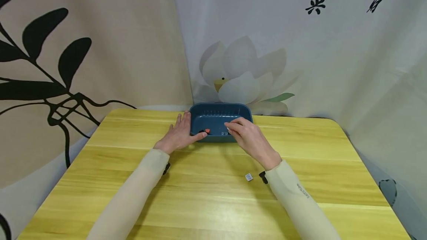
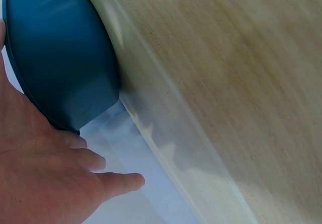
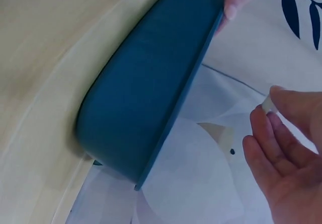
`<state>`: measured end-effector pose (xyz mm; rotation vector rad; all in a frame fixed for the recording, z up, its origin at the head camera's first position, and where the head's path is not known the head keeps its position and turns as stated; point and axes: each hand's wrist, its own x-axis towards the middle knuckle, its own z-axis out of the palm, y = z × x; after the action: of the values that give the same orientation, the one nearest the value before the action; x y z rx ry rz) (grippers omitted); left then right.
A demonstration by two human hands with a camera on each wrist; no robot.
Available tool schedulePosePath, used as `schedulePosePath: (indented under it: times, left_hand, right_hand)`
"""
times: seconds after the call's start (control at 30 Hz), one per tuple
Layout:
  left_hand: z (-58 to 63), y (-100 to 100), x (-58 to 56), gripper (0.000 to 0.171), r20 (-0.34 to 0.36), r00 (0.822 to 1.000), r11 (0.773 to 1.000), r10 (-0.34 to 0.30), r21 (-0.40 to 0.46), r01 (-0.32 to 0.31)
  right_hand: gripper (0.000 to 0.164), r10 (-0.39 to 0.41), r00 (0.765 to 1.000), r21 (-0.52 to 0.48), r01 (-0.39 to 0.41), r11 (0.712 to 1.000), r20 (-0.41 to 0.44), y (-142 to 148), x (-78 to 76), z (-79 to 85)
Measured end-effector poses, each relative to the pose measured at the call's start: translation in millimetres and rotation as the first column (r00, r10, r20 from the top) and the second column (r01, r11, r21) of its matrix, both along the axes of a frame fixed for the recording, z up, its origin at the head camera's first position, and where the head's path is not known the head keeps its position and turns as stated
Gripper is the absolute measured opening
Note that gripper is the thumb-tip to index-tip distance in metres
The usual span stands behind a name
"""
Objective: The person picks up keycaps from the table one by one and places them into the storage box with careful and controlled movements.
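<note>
1. Blue tray (image 1: 220, 116) sits at the far edge of the yellow surface (image 1: 213, 195).
2. Left hand (image 1: 178, 134): fingers straight, resting against the tray's left side.
3. Right hand (image 1: 248, 138): fingers pinch a small white piece (image 3: 267, 103) above the tray.

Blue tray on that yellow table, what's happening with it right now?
A person sits at a wooden table with a blue tray at its far edge. The left hand rests with straight fingers against the tray's left side. The right hand is over the tray's near edge, pinching a small white piece at its fingertips. Small orange and black bits lie inside the tray, and a small white square lies on the table near the right wrist.
</note>
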<state>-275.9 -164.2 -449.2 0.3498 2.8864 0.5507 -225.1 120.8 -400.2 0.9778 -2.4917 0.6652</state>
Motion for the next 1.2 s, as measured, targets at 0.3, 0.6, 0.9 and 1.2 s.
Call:
schedulePosePath:
  times: [0.3, 0.6, 0.9, 1.2]
  left_hand:
    - [-0.4, -3, 1.9, 0.127, 0.015, 1.000, 1.000, -0.002, 0.016, 0.001]
    - [-5.0, -2, 4.7, 0.128, 0.010, 1.000, 1.000, -0.009, 0.010, 0.008]
    - [-4.7, 0, 0.7, 0.129, 0.019, 1.000, 1.000, -0.010, 0.005, 0.009]
    - [0.1, -1, -1.7, 0.127, 0.022, 1.000, 1.000, -0.007, 0.007, 0.006]
  right_hand:
    - [0.022, -0.082, 0.992, 0.052, 0.077, 0.996, 0.097, -13, -29.0, -5.9]
    - [0.022, -0.155, 0.954, 0.142, 0.121, 0.982, 0.257, -26, -52.4, -22.4]
    - [0.023, -0.208, 0.905, 0.173, 0.153, 0.973, 0.371, -31, -68.5, -31.2]
    - [0.030, -0.214, 0.895, 0.121, 0.180, 0.976, 0.391, -21, -66.7, -28.0]
